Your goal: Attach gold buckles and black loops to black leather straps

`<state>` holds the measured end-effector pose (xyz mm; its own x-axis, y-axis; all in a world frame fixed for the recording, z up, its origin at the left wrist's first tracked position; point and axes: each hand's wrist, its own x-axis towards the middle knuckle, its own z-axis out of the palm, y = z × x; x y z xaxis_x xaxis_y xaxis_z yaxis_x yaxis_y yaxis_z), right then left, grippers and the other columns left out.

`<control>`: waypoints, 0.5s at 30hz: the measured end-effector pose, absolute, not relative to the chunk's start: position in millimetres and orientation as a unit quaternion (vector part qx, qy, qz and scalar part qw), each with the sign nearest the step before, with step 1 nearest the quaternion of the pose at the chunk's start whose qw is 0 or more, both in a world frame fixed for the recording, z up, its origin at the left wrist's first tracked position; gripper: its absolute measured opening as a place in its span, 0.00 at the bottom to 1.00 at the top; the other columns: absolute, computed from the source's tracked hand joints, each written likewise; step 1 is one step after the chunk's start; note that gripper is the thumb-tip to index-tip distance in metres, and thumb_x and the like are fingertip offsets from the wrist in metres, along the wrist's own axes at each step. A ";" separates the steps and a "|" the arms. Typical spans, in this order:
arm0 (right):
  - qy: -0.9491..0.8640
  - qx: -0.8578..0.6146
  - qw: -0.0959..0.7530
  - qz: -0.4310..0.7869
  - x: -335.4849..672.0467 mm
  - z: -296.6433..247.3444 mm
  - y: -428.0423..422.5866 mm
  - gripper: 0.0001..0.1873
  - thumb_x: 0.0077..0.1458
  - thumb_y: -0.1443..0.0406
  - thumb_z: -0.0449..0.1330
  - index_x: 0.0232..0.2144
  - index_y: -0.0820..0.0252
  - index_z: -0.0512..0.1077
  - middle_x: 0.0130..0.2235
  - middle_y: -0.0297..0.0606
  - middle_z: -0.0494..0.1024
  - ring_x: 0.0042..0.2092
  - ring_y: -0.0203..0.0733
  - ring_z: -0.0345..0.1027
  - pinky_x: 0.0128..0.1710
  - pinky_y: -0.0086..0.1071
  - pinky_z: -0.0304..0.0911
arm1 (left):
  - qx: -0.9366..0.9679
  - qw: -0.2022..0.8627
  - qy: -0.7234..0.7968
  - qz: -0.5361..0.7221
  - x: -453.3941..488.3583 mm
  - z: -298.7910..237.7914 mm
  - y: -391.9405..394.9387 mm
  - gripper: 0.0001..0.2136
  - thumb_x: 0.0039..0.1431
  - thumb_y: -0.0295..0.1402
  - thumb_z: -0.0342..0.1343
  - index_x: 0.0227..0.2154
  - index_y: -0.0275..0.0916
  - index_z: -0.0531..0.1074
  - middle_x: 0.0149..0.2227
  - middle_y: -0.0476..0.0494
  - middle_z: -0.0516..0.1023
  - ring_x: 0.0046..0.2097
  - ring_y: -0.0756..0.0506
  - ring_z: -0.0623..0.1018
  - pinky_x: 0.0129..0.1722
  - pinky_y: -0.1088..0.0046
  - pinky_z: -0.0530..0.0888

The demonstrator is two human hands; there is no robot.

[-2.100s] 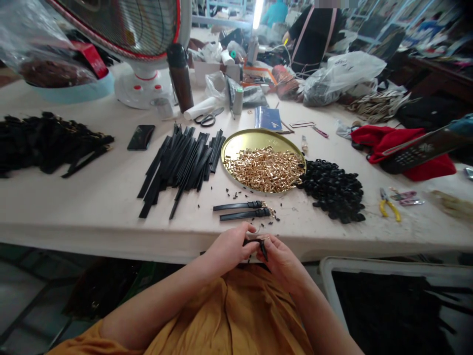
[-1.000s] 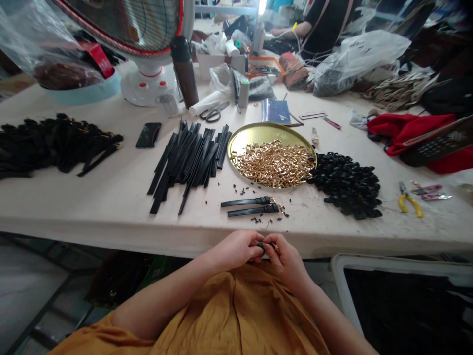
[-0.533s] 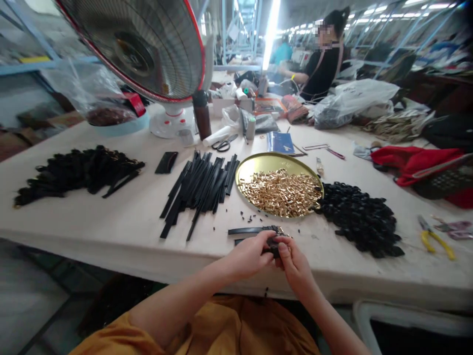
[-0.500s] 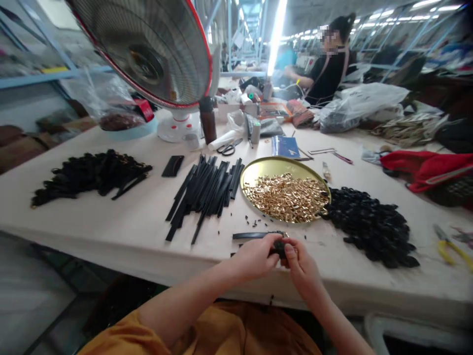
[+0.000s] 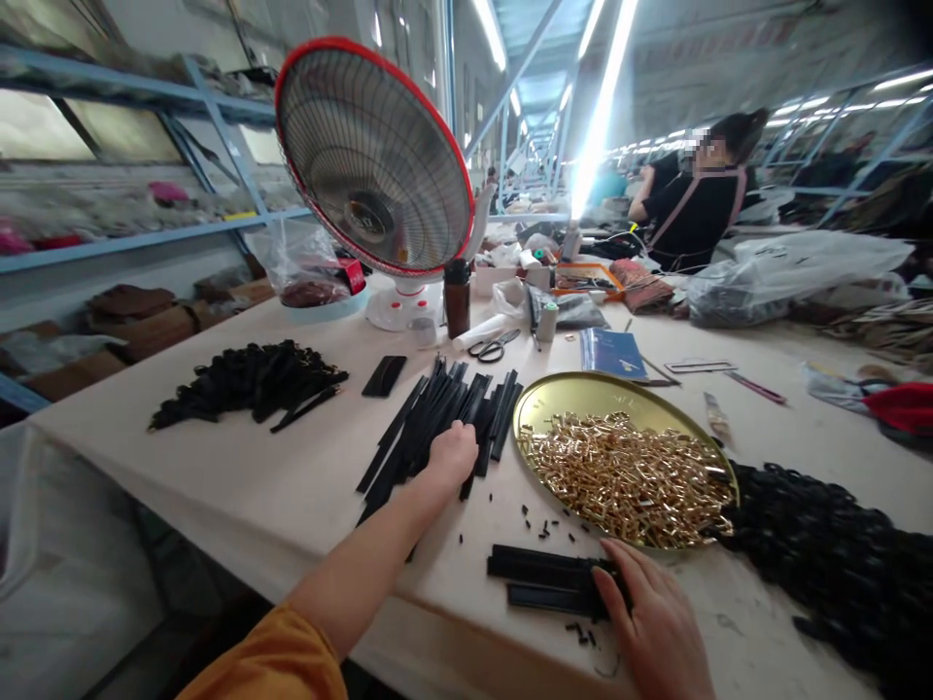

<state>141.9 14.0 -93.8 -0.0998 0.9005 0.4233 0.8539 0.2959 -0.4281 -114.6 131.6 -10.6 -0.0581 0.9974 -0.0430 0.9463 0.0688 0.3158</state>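
At a pile of black strips (image 5: 431, 410) on the counter (image 5: 277, 496), with long axes mostly slanting away and rightward, reaches in with the left hand (image 5: 453, 455), the nearer one, at the right part. Cannot tell that grip as apart or clamped, with fingertips hidden. Farther right, rests the right hand (image 5: 652, 608) at the ends of black straps (image 5: 539, 564), curved around; cannot tell any clamping.

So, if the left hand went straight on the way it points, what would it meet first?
Probably more of the black strips: the left hand is at their pile, though its height is unclear.
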 end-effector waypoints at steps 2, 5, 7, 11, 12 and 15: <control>-0.740 -0.593 0.315 0.032 140.7 -92.8 14.6 0.23 0.54 0.51 0.49 0.43 0.60 0.68 0.44 0.46 0.73 0.47 0.52 0.64 0.47 0.47 0.58 | 0.663 0.142 0.725 0.118 -119.7 -9.0 139.2 0.08 0.55 0.28 0.49 0.36 0.31 0.69 0.40 0.32 0.71 0.43 0.40 0.73 0.42 0.65 0.67; -0.736 -0.596 0.321 0.029 140.2 -89.1 14.8 0.22 0.54 0.52 0.50 0.43 0.61 0.68 0.44 0.46 0.73 0.47 0.52 0.64 0.47 0.48 0.57 | 0.659 0.171 0.711 0.177 -116.6 -0.2 133.4 0.07 0.55 0.29 0.48 0.35 0.33 0.68 0.39 0.35 0.72 0.45 0.41 0.72 0.45 0.65 0.66; -0.725 -0.593 0.349 0.027 140.7 -83.7 12.3 0.22 0.54 0.53 0.50 0.44 0.61 0.67 0.45 0.47 0.72 0.48 0.52 0.63 0.47 0.48 0.57 | 0.657 0.198 0.690 0.229 -110.6 10.7 120.6 0.08 0.57 0.31 0.47 0.37 0.33 0.67 0.40 0.36 0.72 0.45 0.42 0.71 0.46 0.64 0.66; -0.669 -0.582 0.458 0.060 135.9 -63.8 -8.8 0.18 0.55 0.56 0.50 0.41 0.61 0.68 0.44 0.48 0.71 0.47 0.50 0.62 0.47 0.46 0.56 | 0.614 0.361 0.611 0.345 -92.1 32.4 80.3 0.10 0.60 0.35 0.44 0.39 0.34 0.63 0.37 0.41 0.73 0.39 0.48 0.74 0.40 0.69 0.71; -0.653 -0.579 0.476 0.111 132.2 -56.7 -17.9 0.17 0.55 0.56 0.49 0.40 0.60 0.69 0.41 0.46 0.72 0.44 0.48 0.64 0.45 0.44 0.58 | 0.559 0.461 0.562 0.399 -86.4 35.7 67.9 0.09 0.59 0.34 0.46 0.38 0.34 0.63 0.37 0.41 0.73 0.38 0.49 0.74 0.39 0.70 0.72; -0.566 -0.534 0.498 0.383 117.6 -33.0 -47.6 0.22 0.57 0.51 0.43 0.40 0.59 0.68 0.27 0.37 0.71 0.28 0.40 0.63 0.29 0.35 0.61 | 0.365 0.660 0.432 0.494 -69.2 38.9 28.2 0.07 0.54 0.32 0.53 0.32 0.35 0.63 0.35 0.44 0.73 0.36 0.51 0.74 0.39 0.71 0.72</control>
